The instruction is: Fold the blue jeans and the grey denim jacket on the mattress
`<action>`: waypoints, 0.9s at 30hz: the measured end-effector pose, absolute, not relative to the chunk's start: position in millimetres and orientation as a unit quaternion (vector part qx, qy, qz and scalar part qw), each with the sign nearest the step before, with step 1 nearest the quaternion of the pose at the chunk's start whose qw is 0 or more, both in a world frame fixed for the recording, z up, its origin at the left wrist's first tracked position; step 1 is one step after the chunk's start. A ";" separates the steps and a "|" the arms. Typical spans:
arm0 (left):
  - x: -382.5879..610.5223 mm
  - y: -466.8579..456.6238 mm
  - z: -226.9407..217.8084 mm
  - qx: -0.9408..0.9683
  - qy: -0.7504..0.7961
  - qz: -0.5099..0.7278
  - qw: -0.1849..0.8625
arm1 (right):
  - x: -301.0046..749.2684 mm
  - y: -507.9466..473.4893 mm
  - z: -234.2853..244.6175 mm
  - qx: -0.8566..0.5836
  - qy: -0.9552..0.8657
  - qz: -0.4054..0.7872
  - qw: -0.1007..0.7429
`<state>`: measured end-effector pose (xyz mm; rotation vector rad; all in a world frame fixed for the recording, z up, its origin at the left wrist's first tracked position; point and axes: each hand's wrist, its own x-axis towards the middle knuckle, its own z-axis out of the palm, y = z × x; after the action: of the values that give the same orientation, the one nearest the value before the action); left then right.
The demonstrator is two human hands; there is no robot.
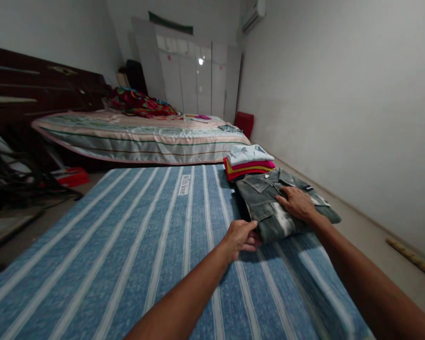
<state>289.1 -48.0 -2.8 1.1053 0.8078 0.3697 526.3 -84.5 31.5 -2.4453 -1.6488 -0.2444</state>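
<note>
A folded grey-green denim jacket (265, 208) with pale patches and a collar lies at the right edge of the blue striped bed cover (163, 236). My left hand (241, 237) pinches the jacket's near left corner, thumb on top and fingers partly underneath. Flat on top of the jacket, near its middle right, rests my right hand (297, 202) with the fingers stretched out. Just behind the jacket stands a stack of folded clothes (250, 165), with a light blue garment on top and pink, yellow and red ones below.
Beyond the cover is a second bed (145, 141) with a striped sheet and a red flowered blanket (141, 101). A white wall (350, 94) runs along the right, with a narrow strip of floor beside it. A dark table frame (7, 141) stands at left.
</note>
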 end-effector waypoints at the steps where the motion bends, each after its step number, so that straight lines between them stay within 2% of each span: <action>1: 279.7 -54.1 -3.9 0.520 0.371 0.155 0.754 | 524.6 -84.9 33.0 -0.824 -0.554 -0.081 0.088; 6: 224.2 -78.0 -7.6 0.571 0.378 0.134 0.716 | 489.6 -94.8 41.8 -0.815 -0.555 -0.145 0.083; 10: 170.6 -88.0 -9.3 0.590 0.394 0.160 0.686 | 415.3 -106.5 31.9 -0.692 -0.656 -0.226 0.199; 13: 129.3 -93.5 -8.6 0.586 0.423 0.178 0.668 | 344.7 -111.2 8.8 -0.602 -0.741 -0.141 0.264; 18: 63.0 -106.0 -3.6 0.568 0.481 0.209 0.634 | 244.9 -107.6 -33.5 -0.550 -0.807 -0.001 0.214; 21: 24.9 -117.0 -0.9 0.550 0.519 0.248 0.605 | 202.6 -101.9 -45.2 -0.535 -0.820 0.038 0.202; 27: -52.2 -136.3 4.7 0.447 0.618 0.373 0.529 | 143.4 -87.8 -49.7 -0.513 -0.824 0.052 0.235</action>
<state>-52.2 -136.3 4.7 1.0673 1.4758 0.8908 143.4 -87.8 -49.7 -1.4068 -2.2623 0.1423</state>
